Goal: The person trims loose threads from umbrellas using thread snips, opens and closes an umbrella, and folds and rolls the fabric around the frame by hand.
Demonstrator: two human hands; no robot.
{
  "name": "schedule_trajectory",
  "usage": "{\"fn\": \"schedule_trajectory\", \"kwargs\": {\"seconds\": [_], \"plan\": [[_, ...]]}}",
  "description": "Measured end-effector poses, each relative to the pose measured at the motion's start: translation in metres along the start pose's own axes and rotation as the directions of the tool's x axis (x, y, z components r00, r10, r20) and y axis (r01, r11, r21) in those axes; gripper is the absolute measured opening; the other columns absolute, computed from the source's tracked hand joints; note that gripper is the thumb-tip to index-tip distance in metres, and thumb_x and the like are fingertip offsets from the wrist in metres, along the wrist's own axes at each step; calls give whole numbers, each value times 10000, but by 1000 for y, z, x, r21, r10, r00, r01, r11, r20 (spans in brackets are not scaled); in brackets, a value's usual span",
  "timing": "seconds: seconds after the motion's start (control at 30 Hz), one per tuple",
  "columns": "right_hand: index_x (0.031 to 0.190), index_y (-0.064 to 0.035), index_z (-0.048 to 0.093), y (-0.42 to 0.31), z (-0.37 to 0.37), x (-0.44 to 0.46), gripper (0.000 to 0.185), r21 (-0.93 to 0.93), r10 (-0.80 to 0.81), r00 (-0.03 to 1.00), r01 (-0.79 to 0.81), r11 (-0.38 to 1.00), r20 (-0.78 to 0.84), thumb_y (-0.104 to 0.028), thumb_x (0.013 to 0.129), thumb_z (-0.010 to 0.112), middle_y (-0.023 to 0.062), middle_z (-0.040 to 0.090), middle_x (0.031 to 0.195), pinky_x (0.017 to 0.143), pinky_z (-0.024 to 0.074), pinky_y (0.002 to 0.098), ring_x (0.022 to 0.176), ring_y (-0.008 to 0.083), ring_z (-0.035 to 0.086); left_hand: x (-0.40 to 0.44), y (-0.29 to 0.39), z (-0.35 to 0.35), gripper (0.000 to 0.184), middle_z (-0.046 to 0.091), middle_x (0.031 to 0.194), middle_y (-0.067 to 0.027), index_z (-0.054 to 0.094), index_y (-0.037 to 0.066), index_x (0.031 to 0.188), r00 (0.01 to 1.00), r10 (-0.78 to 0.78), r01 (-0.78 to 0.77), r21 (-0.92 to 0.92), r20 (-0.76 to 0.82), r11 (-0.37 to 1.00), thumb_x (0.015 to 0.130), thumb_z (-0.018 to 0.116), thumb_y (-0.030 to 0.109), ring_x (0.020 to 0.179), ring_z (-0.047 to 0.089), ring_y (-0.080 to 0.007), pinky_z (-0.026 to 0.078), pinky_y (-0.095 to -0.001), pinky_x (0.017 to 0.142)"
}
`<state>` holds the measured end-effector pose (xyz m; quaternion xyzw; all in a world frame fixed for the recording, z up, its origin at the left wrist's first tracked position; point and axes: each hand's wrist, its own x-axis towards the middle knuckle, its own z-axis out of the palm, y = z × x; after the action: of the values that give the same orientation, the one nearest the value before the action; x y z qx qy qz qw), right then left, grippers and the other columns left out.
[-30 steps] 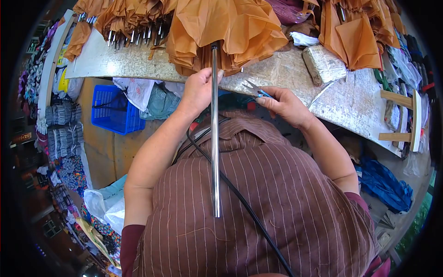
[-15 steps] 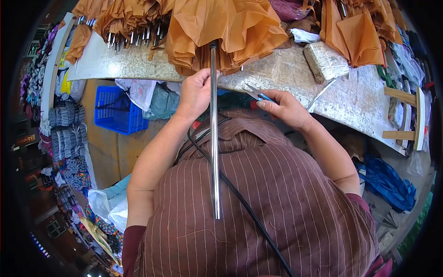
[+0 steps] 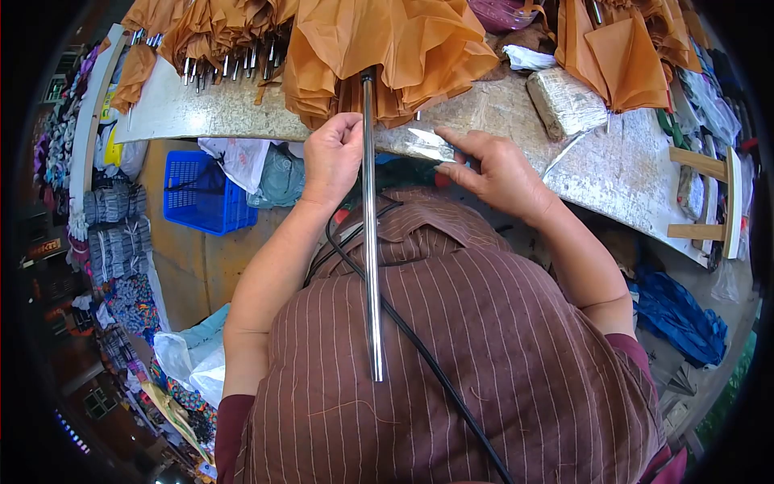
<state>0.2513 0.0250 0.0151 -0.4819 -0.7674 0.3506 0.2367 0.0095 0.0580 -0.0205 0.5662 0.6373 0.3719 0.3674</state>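
Observation:
An umbrella with an orange canopy (image 3: 387, 40) lies over the table edge, its shiny metal shaft (image 3: 370, 234) pointing down towards me across my apron. My left hand (image 3: 332, 157) is closed just left of the shaft, under the canopy's edge, with thumb and fingers pinched together. What lies between those fingertips is hidden. To the right of the shaft, my right hand (image 3: 504, 173) holds small thread snips (image 3: 431, 145), their bright blades pointing left towards the shaft. The blades look blurred and catch the light.
More orange umbrellas (image 3: 218, 36) are heaped at the back left, others (image 3: 621, 60) at the back right. A wrapped block (image 3: 567, 103) rests on the worn table (image 3: 617, 177). A blue plastic basket (image 3: 210, 194) stands below at left. A black cord (image 3: 427, 355) crosses my apron.
My right hand has turned the snips, so the blades now show brighter and flatter. My left hand has shifted slightly left and down, away from the shaft.

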Motion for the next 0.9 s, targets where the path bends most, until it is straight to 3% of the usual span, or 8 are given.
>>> {"fn": "schedule_trajectory", "kwargs": {"seconds": [0.13, 0.43, 0.53, 0.63, 0.73, 0.83, 0.87, 0.9], "plan": [[1118, -68, 572, -16, -4, 13, 361, -221, -105, 992, 87, 971, -73, -240, 805, 625, 157, 612, 840, 678, 481, 420, 791, 314, 614, -2, 9, 0, 109, 512, 533, 0, 656, 7, 862, 984, 168, -156, 168, -60, 973, 827, 629, 106, 484, 437, -54, 387, -242, 471], [887, -72, 599, -45, 0, 57, 292, -532, -10, 999, 36, 846, 51, -354, 816, 586, 124, 642, 709, 626, 497, 413, 707, 298, 646, -4, 17, -1, 78, 548, 586, -107, 649, 32, 859, 928, 369, -326, 372, -49, 869, 804, 636, 86, 486, 523, -182, 429, -279, 496], [853, -62, 615, -42, 8, 66, 290, -546, 1, 999, 19, 837, 37, -347, 819, 580, 137, 641, 691, 627, 502, 416, 701, 296, 650, -3, 14, 0, 108, 448, 541, -22, 668, 45, 892, 886, 460, -405, 379, -64, 832, 829, 632, 125, 504, 442, -63, 396, -239, 490], [779, -28, 675, -49, 6, 70, 252, -533, 23, 995, 30, 846, 93, -267, 785, 592, 154, 656, 745, 631, 513, 392, 710, 304, 649, -3, 15, -1, 72, 609, 690, -131, 646, 42, 859, 848, 529, -463, 435, -37, 772, 793, 636, 69, 574, 603, -233, 463, -302, 534], [800, -21, 677, -55, 1, 66, 265, -453, 32, 957, 107, 885, 289, -272, 778, 596, 166, 656, 775, 663, 511, 393, 749, 307, 646, -8, 18, -5, 76, 600, 652, -97, 645, 34, 868, 886, 461, -417, 342, -54, 842, 805, 637, 75, 546, 582, -169, 452, -275, 521], [924, -137, 685, -49, -1, 43, 229, -341, -87, 920, 228, 912, 382, -310, 807, 593, 129, 658, 753, 675, 495, 413, 726, 302, 639, -14, 8, -14, 87, 569, 618, -27, 643, 21, 887, 955, 275, -266, 88, -110, 960, 825, 637, 81, 537, 532, -84, 437, -239, 512], [1006, -111, 668, -44, 0, 39, 292, -273, -52, 938, 152, 950, 344, -310, 799, 614, 156, 656, 763, 693, 490, 399, 742, 308, 636, -13, 0, -14, 189, 487, 576, 31, 635, 4, 850, 926, 338, -340, 13, -169, 940, 895, 585, 181, 511, 446, -29, 388, -206, 478], [1004, -87, 661, -36, 4, 36, 304, -204, -18, 959, 78, 976, 281, -310, 801, 619, 157, 654, 754, 690, 489, 390, 732, 296, 639, -16, -1, -21, 241, 475, 565, 35, 631, 5, 831, 970, 216, -226, -77, -115, 971, 911, 558, 220, 495, 432, -28, 372, -204, 465]]}}
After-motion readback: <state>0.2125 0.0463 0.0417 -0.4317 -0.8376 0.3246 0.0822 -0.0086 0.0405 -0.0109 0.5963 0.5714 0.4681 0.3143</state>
